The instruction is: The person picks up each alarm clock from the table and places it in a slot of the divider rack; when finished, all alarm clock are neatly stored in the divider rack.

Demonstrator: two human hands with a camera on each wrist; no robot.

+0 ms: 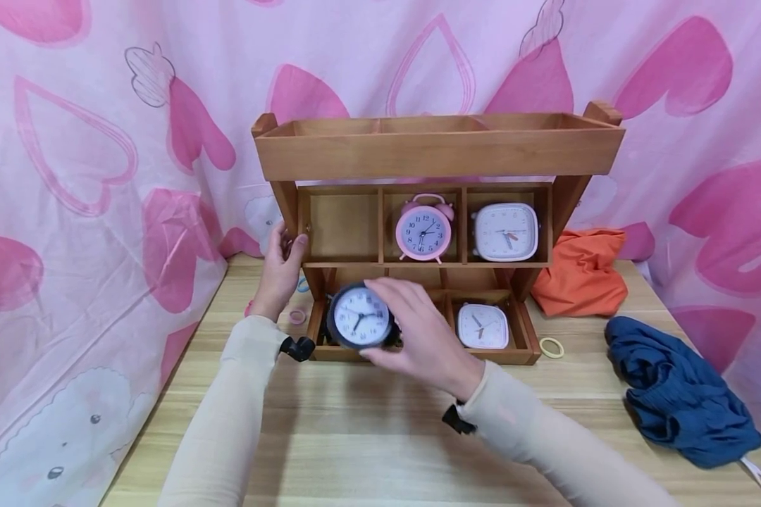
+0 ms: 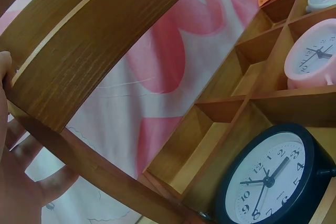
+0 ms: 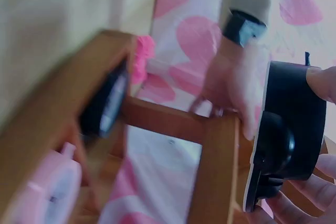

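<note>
My right hand (image 1: pixel 428 334) grips a black round alarm clock (image 1: pixel 360 317), its white dial facing me, in front of the wooden rack's lower tier. In the right wrist view the clock's black back (image 3: pixel 294 114) shows between thumb and fingers. My left hand (image 1: pixel 279 271) holds the left side of the wooden rack (image 1: pixel 437 156). In the middle tier stand a pink twin-bell alarm clock (image 1: pixel 423 231) and a white square clock (image 1: pixel 506 232). Another white clock (image 1: pixel 482 326) sits lower right. The left wrist view shows a second black clock (image 2: pixel 268 179) and a pink clock (image 2: pixel 313 53) below.
To the right lie an orange cloth (image 1: pixel 580 274), a dark blue cloth (image 1: pixel 681 391) and a yellow ring (image 1: pixel 552 347). A pink ring (image 1: pixel 297 317) lies left of the rack. A pink heart-patterned curtain (image 1: pixel 101 162) hangs behind the table (image 1: pixel 355 429).
</note>
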